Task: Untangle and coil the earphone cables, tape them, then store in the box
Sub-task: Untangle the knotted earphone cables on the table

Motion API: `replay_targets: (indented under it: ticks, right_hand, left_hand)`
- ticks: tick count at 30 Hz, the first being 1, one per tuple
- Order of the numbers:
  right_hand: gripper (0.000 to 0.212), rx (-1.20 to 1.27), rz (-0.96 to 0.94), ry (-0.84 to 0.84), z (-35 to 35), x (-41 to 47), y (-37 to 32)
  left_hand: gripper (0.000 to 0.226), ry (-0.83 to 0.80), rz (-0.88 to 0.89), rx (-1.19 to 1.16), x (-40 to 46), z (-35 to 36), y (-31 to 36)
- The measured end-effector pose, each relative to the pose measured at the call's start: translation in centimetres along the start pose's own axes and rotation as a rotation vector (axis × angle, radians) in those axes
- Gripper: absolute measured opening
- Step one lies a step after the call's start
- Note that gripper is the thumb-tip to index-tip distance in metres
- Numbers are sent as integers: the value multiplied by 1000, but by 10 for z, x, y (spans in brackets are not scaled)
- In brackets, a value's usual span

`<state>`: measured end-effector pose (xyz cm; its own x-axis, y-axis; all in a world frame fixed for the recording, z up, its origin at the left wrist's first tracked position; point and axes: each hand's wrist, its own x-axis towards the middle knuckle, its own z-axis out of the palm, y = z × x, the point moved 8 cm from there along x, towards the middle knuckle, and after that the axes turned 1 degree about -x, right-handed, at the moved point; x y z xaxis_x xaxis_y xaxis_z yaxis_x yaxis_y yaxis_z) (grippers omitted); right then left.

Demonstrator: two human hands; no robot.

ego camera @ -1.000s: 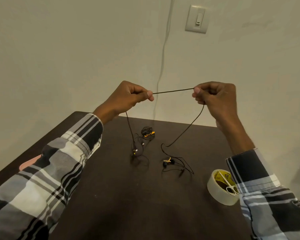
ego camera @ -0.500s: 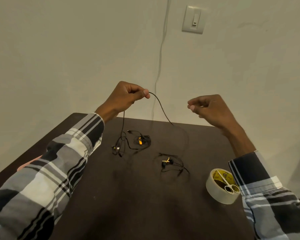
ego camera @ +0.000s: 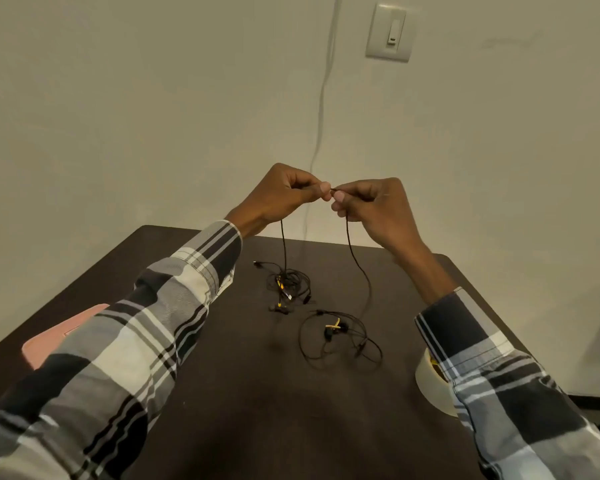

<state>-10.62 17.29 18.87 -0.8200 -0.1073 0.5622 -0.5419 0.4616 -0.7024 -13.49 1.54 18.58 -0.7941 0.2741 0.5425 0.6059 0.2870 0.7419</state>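
- Two strands of one thin black earphone cable [ego camera: 357, 268] hang from the raised hands down to the dark surface [ego camera: 257, 410].
- One strand drops from the left hand [ego camera: 281, 195] into a tangled bunch of cable with yellow bits [ego camera: 286, 284] lying on the surface toward the far edge.
- The other strand falls in a gentle curve from the right hand [ego camera: 371, 206] toward a looser loop of cable with black earbuds and a yellow tie [ego camera: 336, 336], which lies nearer the person and just to the right of the tangle.
- Both hands are held well above the surface, thumbs almost touching, each pinching the cable between thumb and curled fingers with a very short stretch between them.
- Plaid sleeves cover both forearms; the right sleeve [ego camera: 499, 393] hides most of a roll of pale tape [ego camera: 430, 386] standing near the right edge of the surface.
- A pink flat item [ego camera: 63, 330] shows at the left edge, partly behind the left sleeve [ego camera: 136, 334]; I cannot tell what it is.
- On the wall behind are a light switch [ego camera: 390, 32] and a thin pale wire [ego camera: 321, 109] running down.
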Motion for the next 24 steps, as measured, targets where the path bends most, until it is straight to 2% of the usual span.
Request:
replay_targets:
  ticks: [10, 17, 19, 21, 24]
  right_hand:
    - [14, 151, -20, 235, -47, 5, -7]
    - [13, 339, 60, 442, -89, 0, 10]
    - [11, 264, 105, 365, -85, 0, 17]
    - [12, 26, 166, 172, -72, 1, 26]
    - [47, -267, 194, -71, -48, -3, 30]
  left_hand:
    - [22, 28, -127, -99, -19, -8, -36]
    - [23, 35, -195, -97, -32, -14, -65]
    - [23, 29, -215, -91, -34, -15, -72]
    - [23, 19, -223, -98, -36, -14, -75]
    - [22, -13, -209, -107, -37, -9, -71]
